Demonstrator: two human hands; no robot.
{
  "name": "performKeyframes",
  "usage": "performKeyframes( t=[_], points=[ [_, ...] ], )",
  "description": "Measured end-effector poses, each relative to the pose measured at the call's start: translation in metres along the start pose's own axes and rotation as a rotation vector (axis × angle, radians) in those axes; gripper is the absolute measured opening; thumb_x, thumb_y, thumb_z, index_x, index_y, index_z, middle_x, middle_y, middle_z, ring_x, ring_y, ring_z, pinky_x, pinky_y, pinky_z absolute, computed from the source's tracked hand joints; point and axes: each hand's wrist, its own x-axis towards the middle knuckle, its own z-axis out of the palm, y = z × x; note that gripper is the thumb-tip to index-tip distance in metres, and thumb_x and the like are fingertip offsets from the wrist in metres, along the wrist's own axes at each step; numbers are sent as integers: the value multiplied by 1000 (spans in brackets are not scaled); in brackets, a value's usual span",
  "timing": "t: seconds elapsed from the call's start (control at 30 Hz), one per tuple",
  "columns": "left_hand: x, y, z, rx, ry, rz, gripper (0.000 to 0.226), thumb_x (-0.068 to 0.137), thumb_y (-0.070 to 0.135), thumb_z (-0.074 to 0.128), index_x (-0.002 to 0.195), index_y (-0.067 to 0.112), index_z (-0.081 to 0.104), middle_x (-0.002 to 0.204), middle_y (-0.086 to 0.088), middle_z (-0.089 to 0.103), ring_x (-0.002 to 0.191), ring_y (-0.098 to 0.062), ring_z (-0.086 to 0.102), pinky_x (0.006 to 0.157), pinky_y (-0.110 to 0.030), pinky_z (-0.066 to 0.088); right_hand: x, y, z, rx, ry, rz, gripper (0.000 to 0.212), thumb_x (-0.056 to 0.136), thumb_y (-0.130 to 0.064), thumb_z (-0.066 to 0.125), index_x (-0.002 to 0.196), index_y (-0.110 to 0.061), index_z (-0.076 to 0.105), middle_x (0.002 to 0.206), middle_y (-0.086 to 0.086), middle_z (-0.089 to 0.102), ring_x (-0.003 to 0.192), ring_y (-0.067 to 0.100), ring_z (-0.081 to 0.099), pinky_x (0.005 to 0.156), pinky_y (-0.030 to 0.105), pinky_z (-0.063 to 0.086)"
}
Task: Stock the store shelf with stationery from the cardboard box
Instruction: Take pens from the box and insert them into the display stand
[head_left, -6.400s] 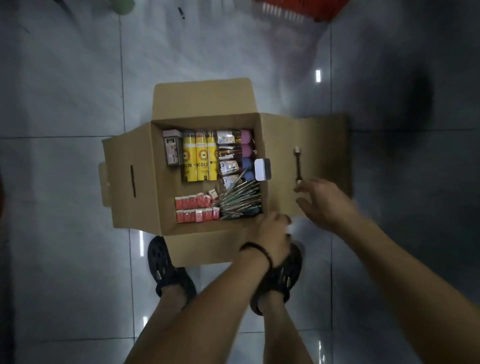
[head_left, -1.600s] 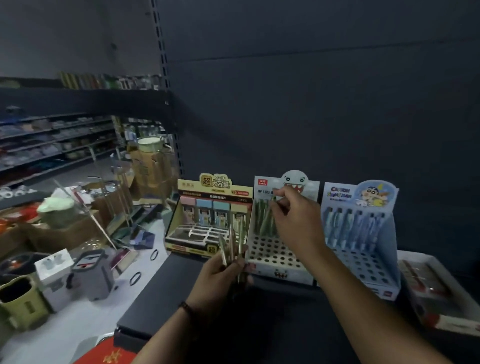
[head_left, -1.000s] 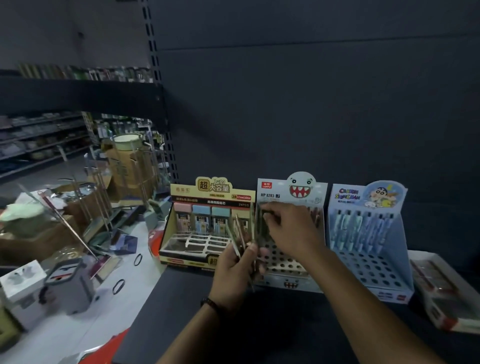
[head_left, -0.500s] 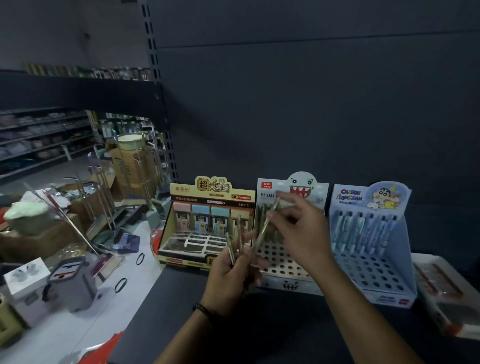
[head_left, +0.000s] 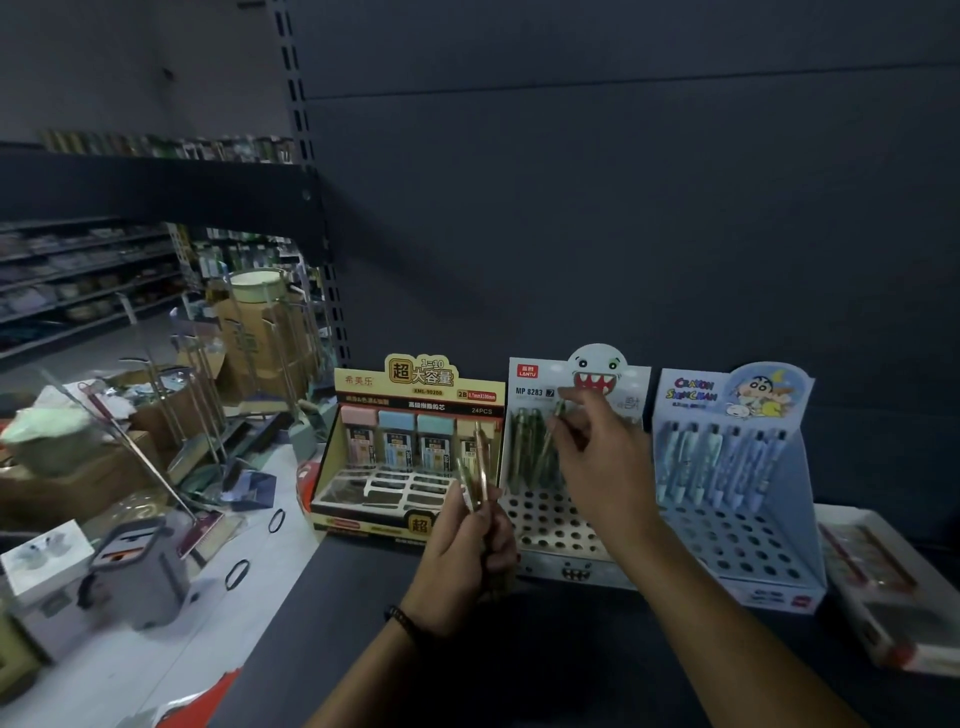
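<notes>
I'm at a dark store shelf (head_left: 519, 654) with a dark back panel behind it, and the light is poor. The pen (head_left: 549, 439) I'm about to place is pinched between the thumb and fingertips of my right hand (head_left: 597, 467), which is raised in front of the white stand (head_left: 550, 530) with the toothy monster face. The pen stands nearly upright, top tipped a little to the right, lower end pointing down toward the stand's grid of holes. A few green pens (head_left: 522, 441) sit in the back row, just left of my right fingers. The open holes lie below that hand and a bit toward me. I judge the move turns on lining the pen's long axis up with a hole before lowering it, and the right hand is plainly the nearer one for that. My left hand (head_left: 467, 551) is lower and to the left, curled round a bundle of pens (head_left: 478, 475) that stick up out of the fist, in front of where the white stand meets the yellow box (head_left: 415, 395) of pencil leads. Right of my right hand is a blue stand (head_left: 737, 551) with its own row of pens, and beyond it a flat pack (head_left: 883, 587) lying on the shelf. The cardboard box isn't in view.
</notes>
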Motion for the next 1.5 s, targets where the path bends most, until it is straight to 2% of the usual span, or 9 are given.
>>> performKeyframes(
  t=[0.13, 0.27, 0.47, 0.57, 0.7, 1.0, 1.17, 1.33, 1.5],
  points=[
    [-2, 3, 0, 122, -4, 139, 7, 113, 8, 36, 113, 7, 43, 83, -13, 57, 58, -21, 48, 52, -31, 41, 1, -4, 1, -70, -52, 3, 31, 101, -27, 71, 132, -23, 66, 104, -9, 76, 89, 0, 64, 83, 0, 37],
    [-3, 8, 3, 136, 7, 186, 11, 111, 6, 41, 121, 5, 45, 100, -20, 75, 68, -28, 66, 56, -33, 53, 4, -3, 4, -104, -145, 23, 29, 100, -31, 71, 129, -29, 66, 101, -9, 75, 89, 9, 70, 87, 33, 60],
    [1, 4, -2, 266, 56, 217, 7, 108, 10, 51, 105, 9, 57, 85, -17, 72, 57, -20, 58, 49, -26, 47, 3, -6, 3, -116, -246, 52, 27, 105, -29, 63, 131, -30, 71, 88, -11, 74, 64, -1, 65, 62, 13, 50],
    [2, 2, -5, 287, 78, 192, 18, 110, 13, 50, 95, 6, 57, 68, -12, 61, 52, -20, 52, 47, -27, 43, 4, -19, -10, -48, -194, 64, 28, 106, -31, 61, 132, -30, 69, 80, -20, 68, 63, 1, 66, 62, 16, 47],
    [4, 1, -3, 282, 67, 165, 23, 110, 16, 50, 99, -2, 58, 78, -18, 68, 56, -23, 55, 49, -28, 43, -3, -32, -21, 297, -228, 111, 27, 99, -34, 71, 126, -35, 72, 84, -15, 72, 72, 3, 71, 74, 31, 60],
    [0, 0, 1, 216, -72, 121, 22, 109, 16, 49, 124, 3, 59, 95, -21, 75, 55, -24, 62, 46, -26, 43, -8, -30, -19, 406, -309, 182, 30, 90, -22, 84, 117, -29, 72, 84, -6, 80, 71, 11, 77, 85, 47, 63],
    [-2, 0, -2, 318, -74, 177, 30, 109, 25, 46, 136, 29, 59, 93, -16, 78, 47, -25, 58, 42, -26, 44, -2, -16, -41, 417, -118, 220, 38, 93, -14, 79, 125, -31, 69, 81, -4, 79, 69, 14, 76, 66, 37, 64],
    [1, -5, -8, 288, -45, 207, 36, 113, 28, 37, 136, 35, 63, 64, -10, 45, 51, -17, 36, 52, -30, 37, 4, 12, -57, 186, 77, 161, 25, 98, -20, 76, 122, -27, 75, 66, -9, 71, 57, 4, 65, 56, 10, 43],
    [-1, -7, -8, 318, -87, 187, 54, 112, 1, 27, 135, 30, 66, 72, -10, 48, 55, -18, 33, 50, -27, 29, 0, 18, -49, 68, 87, 97, 31, 100, -21, 72, 130, -30, 73, 62, -11, 66, 57, 6, 62, 68, 20, 51]
  ],
)
